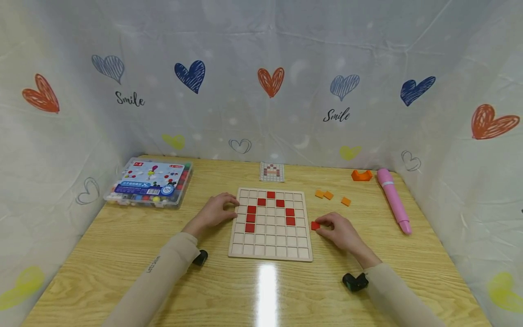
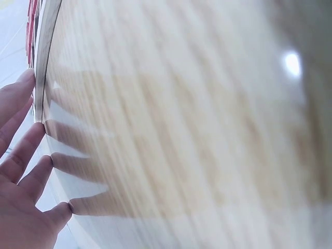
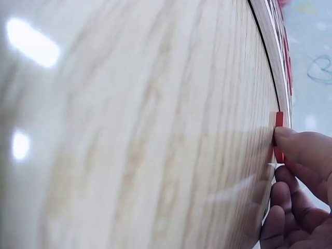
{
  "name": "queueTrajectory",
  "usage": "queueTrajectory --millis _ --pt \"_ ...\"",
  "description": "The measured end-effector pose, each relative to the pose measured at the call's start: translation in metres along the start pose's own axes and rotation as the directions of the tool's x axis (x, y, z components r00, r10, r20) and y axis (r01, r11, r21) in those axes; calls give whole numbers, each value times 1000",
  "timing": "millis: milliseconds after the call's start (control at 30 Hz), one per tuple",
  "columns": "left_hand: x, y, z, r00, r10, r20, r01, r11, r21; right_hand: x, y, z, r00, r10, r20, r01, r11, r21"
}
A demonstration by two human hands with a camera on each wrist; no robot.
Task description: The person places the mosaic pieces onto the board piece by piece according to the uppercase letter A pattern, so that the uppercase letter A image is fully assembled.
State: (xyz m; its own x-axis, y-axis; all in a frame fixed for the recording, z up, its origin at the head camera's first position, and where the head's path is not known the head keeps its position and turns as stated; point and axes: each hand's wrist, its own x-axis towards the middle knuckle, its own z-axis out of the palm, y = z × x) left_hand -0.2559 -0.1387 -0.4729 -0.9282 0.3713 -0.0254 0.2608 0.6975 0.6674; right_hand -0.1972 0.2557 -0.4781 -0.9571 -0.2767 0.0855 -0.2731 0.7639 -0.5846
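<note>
A square wooden grid board [image 1: 270,239] lies on the table, with several red tiles [image 1: 251,218] in its cells forming part of an arch. At the board's left edge, my left hand [image 1: 213,211] has its fingers spread, and its thumb and fingertips are at the rim. In the left wrist view those fingers [image 2: 32,176] touch the table beside the board. My right hand [image 1: 339,230] pinches a loose red tile [image 1: 315,225] between thumb and finger, just right of the board. The right wrist view shows this tile [image 3: 280,120] upright in the picture, its far side hidden by the thumb.
Behind the board is a pattern card [image 1: 271,172]. Several orange tiles [image 1: 328,195] lie to the right, near an orange bracket-shaped piece [image 1: 361,175] and a pink pen-like tool [image 1: 394,200]. A clear plastic box [image 1: 149,182] of coloured parts sits at the back left.
</note>
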Motion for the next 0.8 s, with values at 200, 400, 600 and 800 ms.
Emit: queueTrajectory --millis 200,400,600,800 --pt "-2 0 -1 1000 7 0 -7 1000 -6 1 3 -3 999 32 -17 -32 999 -5" --pt "-2 1 -1 1000 9 2 -9 1000 -5 2 4 -2 1000 -24 -1 24 1000 -10" --pt "-3 1 -2 1000 15 2 -15 1000 2 1 4 0 996 -83 -39 82 996 -22" --pt "-3 2 -2 1000 8 3 -8 1000 5 2 2 0 1000 -19 -14 20 1000 20"
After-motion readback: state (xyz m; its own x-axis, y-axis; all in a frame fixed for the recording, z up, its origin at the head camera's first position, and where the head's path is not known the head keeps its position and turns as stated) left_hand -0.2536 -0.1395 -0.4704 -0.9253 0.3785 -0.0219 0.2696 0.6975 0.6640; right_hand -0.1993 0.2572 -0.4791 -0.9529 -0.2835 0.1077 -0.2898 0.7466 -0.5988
